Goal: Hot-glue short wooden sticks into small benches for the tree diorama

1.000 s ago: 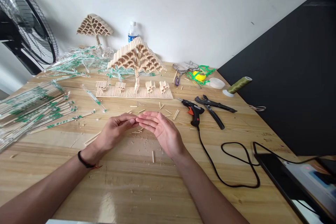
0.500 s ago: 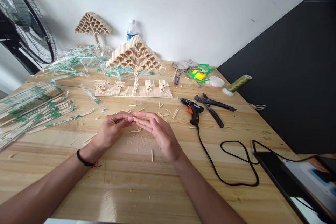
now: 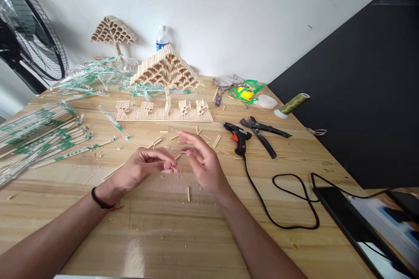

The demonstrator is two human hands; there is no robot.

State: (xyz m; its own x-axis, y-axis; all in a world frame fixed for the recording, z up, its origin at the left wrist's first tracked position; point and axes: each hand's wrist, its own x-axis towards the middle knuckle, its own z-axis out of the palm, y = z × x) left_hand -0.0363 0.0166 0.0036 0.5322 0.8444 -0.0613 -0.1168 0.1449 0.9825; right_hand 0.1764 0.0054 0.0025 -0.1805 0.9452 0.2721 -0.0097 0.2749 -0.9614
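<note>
My left hand (image 3: 147, 166) is closed in a pinch over the middle of the table, thumb against fingertips. Whatever may be between them is too small or hidden to name. Just to its right, my right hand (image 3: 207, 168) is open, its fingers curved and apart, touching nothing I can see. A short wooden stick piece (image 3: 189, 194) lies on the table below the gap between the hands. More cut pieces (image 3: 216, 141) are scattered beyond them. Behind stands a tree-shaped stick model (image 3: 166, 69) on a slatted base (image 3: 157, 114) with small stick tables.
To the right lie a black glue gun (image 3: 241, 136) with its cable and black cutting pliers (image 3: 262, 133). Wrapped chopsticks (image 3: 39, 133) are piled at the left, near a fan (image 3: 36, 22). A thread spool (image 3: 294, 104), a bottle (image 3: 161, 39) and a second tree model (image 3: 113, 30) stand farther back.
My hands were touching at the fingertips and are now apart. The right hand has drawn off to the right and opened; the left has come slightly nearer and stays pinched.
</note>
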